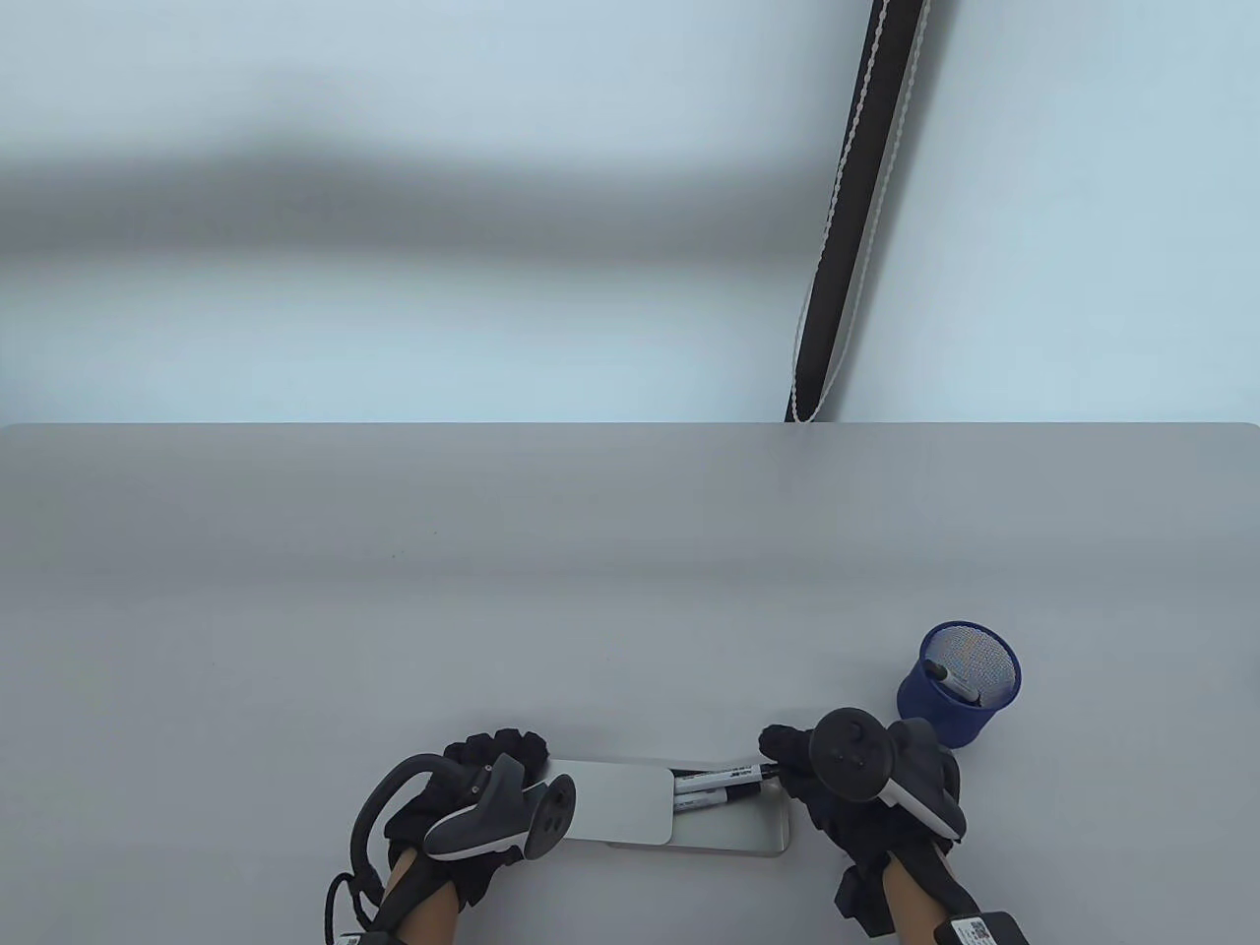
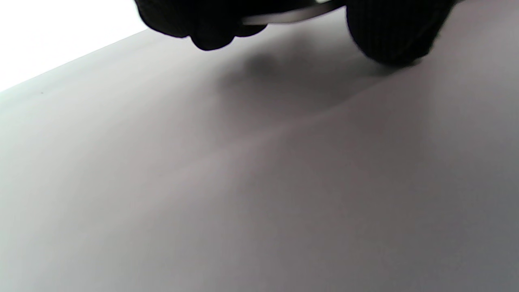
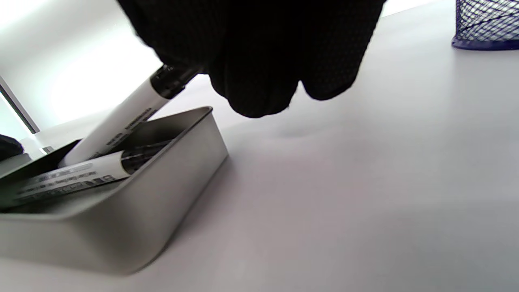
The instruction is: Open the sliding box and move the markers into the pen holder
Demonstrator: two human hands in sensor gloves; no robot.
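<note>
A silver metal sliding box point(image 1: 728, 837) lies near the table's front edge, its lid point(image 1: 620, 799) slid to the left. Two white markers with black caps show in the open part. My right hand point(image 1: 787, 753) pinches the cap end of the upper marker point(image 1: 724, 775), lifting it over the box rim point(image 3: 182, 138); that marker point(image 3: 121, 117) tilts up out of the box. The other marker point(image 1: 704, 799) lies flat inside. My left hand point(image 1: 482, 778) grips the lid's left end. A blue mesh pen holder point(image 1: 960, 684) stands at the right with one marker in it.
The grey table point(image 1: 492, 591) stretches far behind the box. A black strap with white cord point(image 1: 856, 197) hangs beyond the table's far edge. The pen holder's base point(image 3: 486, 24) shows at the top right of the right wrist view.
</note>
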